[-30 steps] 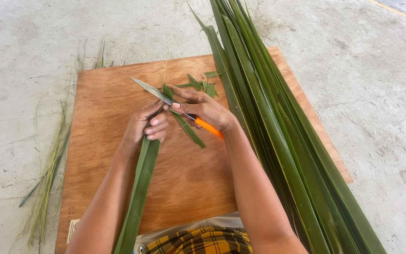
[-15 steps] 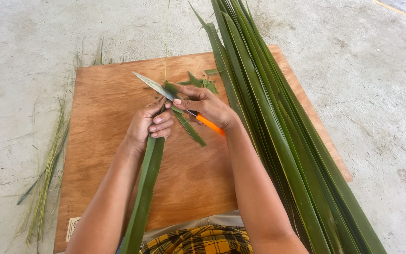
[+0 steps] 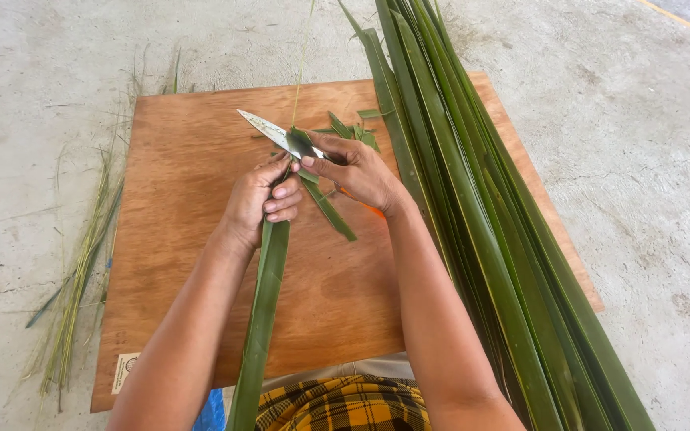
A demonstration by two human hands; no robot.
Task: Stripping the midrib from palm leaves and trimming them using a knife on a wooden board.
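Note:
My left hand (image 3: 259, 201) grips a long green leaf strip (image 3: 263, 311) that runs back toward my lap over a brown wooden board (image 3: 177, 175). My right hand (image 3: 358, 170) holds a knife with an orange handle; its steel blade (image 3: 269, 132) points up and to the left and rests on the leaf's far end, just above my left fingers. A thin pale midrib (image 3: 303, 60) rises from the leaf tip toward the top of the view. Another cut leaf piece (image 3: 331, 211) lies under my right hand.
A thick bundle of long green leaves (image 3: 481, 223) lies along the board's right side, running from the far edge to my right knee. Small green offcuts (image 3: 361, 132) sit near the blade. Stripped pale midribs (image 3: 81, 271) lie on the concrete floor to the left.
Both hands and the knife have shifted slightly away from me along the leaf. The thin midrib now stands up higher from the leaf tip.

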